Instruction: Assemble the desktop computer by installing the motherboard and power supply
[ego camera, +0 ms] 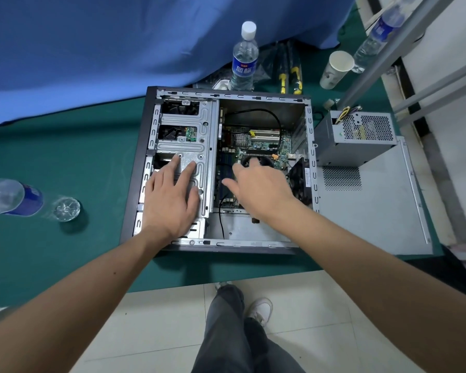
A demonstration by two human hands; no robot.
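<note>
Green cloth covers the table [65, 146], seen from above via head cam. An open desktop case [135, 168] lies on its side near the table's front edge, side panel off. Motherboard [256, 142] already sits inside the case's main bay, w/ white expansion slots, a heatsink and a black cable looping over it; whether it's screwed down can't be told. Left hand [170, 195] rests flat on the metal drive cage [199, 122] in the case's left part, fingers straight and spread, gripping nothing, likely steadying the case. Right hand [258, 184] reaches over the board near the round CPU fan [267, 160], fingers loosely spread; it hides what's beneath, so I can't tell if it has hold of anything. Power supply [355, 135], a grey box w/ mesh vents and a bundle of coloured wires, is outside the case, just beside its right wall, sitting on the removed side panel [374, 211]. So approx. halfway: board in place, PSU not yet installed, its cables unconnected, panel still off. Also on the table: upright water bottle [244, 57] behind the case, paper cup [335, 70], another bottle [16, 196] lying at left. Blue drape [92, 44] hangs behind.
</note>
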